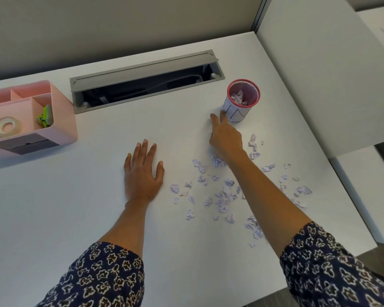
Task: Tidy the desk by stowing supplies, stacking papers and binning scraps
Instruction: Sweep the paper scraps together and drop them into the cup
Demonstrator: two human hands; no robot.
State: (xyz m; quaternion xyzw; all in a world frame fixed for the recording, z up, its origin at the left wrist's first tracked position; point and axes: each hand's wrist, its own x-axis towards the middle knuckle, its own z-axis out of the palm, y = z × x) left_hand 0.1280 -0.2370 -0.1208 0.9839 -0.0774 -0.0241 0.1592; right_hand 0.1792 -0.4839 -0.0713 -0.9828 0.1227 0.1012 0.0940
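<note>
White desk (pixel 75 196) holds scraps (pixel 224 197); right hand (pixel 226 136) beside pen-marked cup (pixel 242 110).

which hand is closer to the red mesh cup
Right. The right hand reaches the red mesh cup, up against its lower side. The left hand lies flat on the desk, far off to the cup's left.

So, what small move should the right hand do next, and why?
Probably pull the red mesh cup closer: the right hand has straight fingers beside its base, and many paper scraps lie loose on the desk nearer the person.
</note>
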